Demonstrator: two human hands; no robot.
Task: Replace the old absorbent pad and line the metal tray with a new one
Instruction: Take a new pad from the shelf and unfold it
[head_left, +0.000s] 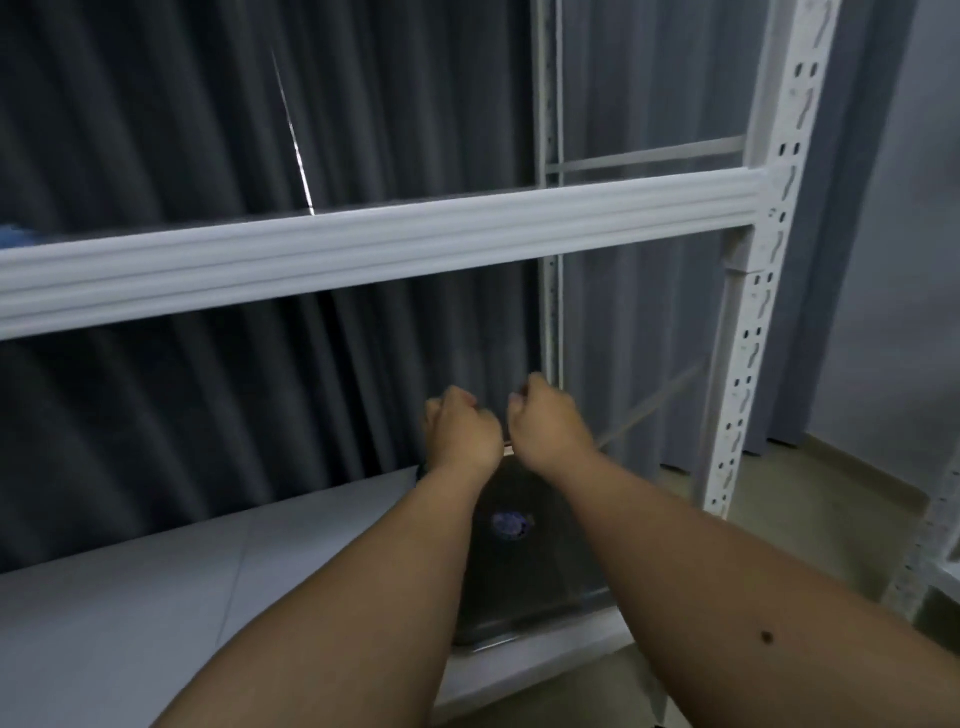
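A dark absorbent pad (540, 566) with a bluish stain (510, 525) lies in a metal tray whose shiny near rim (524, 636) shows on the lower white shelf. My left hand (460, 431) and my right hand (545, 426) are side by side at the pad's far edge. Both have their fingers curled over it and seem to grip that edge. A thin light strip of the edge shows between the two wrists. My forearms hide the tray's left and right sides.
The white shelf board (156, 597) stretches to the left of the tray. A white crossbeam (363, 249) spans above my hands, joined to a perforated upright (748, 322) on the right. Dark curtains hang behind. Something blue (10, 236) sits on the upper level at far left.
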